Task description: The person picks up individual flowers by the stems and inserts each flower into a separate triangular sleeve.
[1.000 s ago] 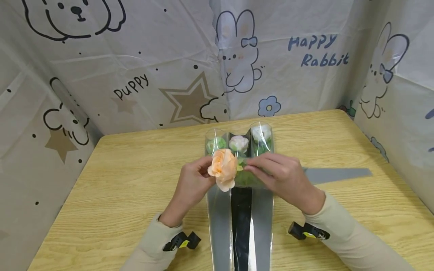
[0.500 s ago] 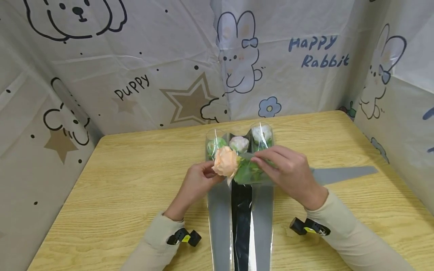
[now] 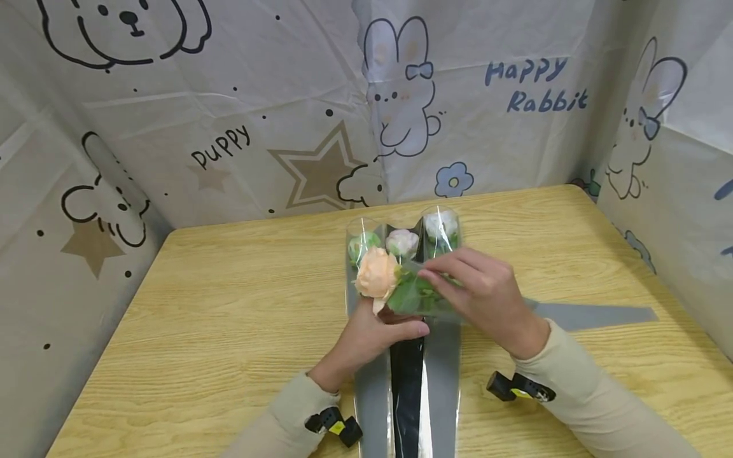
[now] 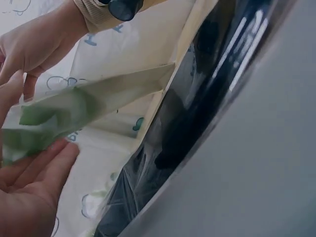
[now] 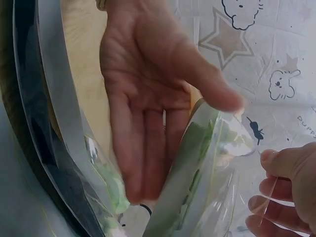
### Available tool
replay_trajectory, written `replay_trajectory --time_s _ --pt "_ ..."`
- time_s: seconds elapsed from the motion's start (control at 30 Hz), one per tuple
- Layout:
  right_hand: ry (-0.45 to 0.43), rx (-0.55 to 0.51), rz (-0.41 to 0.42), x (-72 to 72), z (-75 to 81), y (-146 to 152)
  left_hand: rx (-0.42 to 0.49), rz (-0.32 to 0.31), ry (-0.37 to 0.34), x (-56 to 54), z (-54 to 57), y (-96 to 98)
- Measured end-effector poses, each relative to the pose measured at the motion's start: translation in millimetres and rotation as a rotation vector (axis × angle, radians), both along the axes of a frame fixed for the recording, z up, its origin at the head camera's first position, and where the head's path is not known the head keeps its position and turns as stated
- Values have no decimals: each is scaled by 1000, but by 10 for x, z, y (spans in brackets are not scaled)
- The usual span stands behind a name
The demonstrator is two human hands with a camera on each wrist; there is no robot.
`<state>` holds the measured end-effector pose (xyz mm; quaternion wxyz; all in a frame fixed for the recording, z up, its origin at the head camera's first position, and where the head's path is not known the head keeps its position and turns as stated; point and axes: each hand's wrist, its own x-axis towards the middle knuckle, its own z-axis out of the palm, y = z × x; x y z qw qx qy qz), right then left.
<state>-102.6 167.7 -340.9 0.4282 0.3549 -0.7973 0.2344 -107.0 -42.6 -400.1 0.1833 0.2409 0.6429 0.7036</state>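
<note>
A peach artificial flower (image 3: 376,273) with green leaves pokes from the wide end of a tapered flower sleeve (image 3: 601,315), clear in front and grey behind. My right hand (image 3: 481,286) pinches the sleeve's clear edge near the leaves; in the right wrist view, its fingertips (image 5: 269,158) meet on thin film. Beneath the flower, my left hand (image 3: 366,337) lies with its thumb pointing right, and its fingertips are hidden in the head view. The right wrist view shows that left palm (image 5: 148,74) spread, its fingers straight beside the sleeve.
Three sleeved flowers, green (image 3: 363,245), pale pink (image 3: 403,243) and white (image 3: 441,228), lie side by side below my hands. Their long grey and black sleeves (image 3: 408,388) run toward the table's front. Printed cloth (image 3: 246,83) hangs behind the wooden table (image 3: 240,292).
My left hand has left the flower's left side and moved right, under the bloom, its thumb now extended. The right hand still pinches the film; the sleeve's narrow tail has shifted right and nearer.
</note>
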Motion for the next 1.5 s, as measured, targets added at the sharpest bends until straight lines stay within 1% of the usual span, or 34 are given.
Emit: replay_trajectory --time_s 0.17,0.23,0.3,0.4,0.5,0.6,0.73,0.83,0.93,1.0,1.07,1.23,1.33,1.5 --pt "-32 9 54 22 -39 -50 -49 134 35 23 1 -8" --pt "-45 14 79 24 -56 -67 -64 168 42 24 -6 -17" --pt "-47 18 96 23 -67 -80 -73 184 51 23 -16 -25" --pt "-46 14 99 11 -72 -82 -86 191 73 17 -29 -34" --pt "-49 5 87 -11 -63 -62 -92 194 98 7 -40 -36" --pt "-61 -5 70 -40 -54 -26 -84 188 109 -4 -46 -32" --pt "-115 -14 36 -84 -62 45 -91 186 125 -14 -48 -34" --pt "-185 -20 6 -125 -92 92 -109 176 147 -14 -48 -39" --pt "-264 -30 -3 -157 -123 116 -121 155 169 -10 -50 -43" --pt "-309 -36 7 -172 -139 127 -128 144 173 -9 -49 -44" --pt "-352 -44 36 -178 -141 134 -130 140 176 -11 -43 -43" --pt "-419 -38 118 -180 -122 150 -105 136 168 -34 -32 -41" --pt "-434 -29 127 -174 -108 157 -99 151 147 -48 -28 -43" --pt "-433 -33 114 -168 -92 166 -107 201 130 -69 -20 -47"
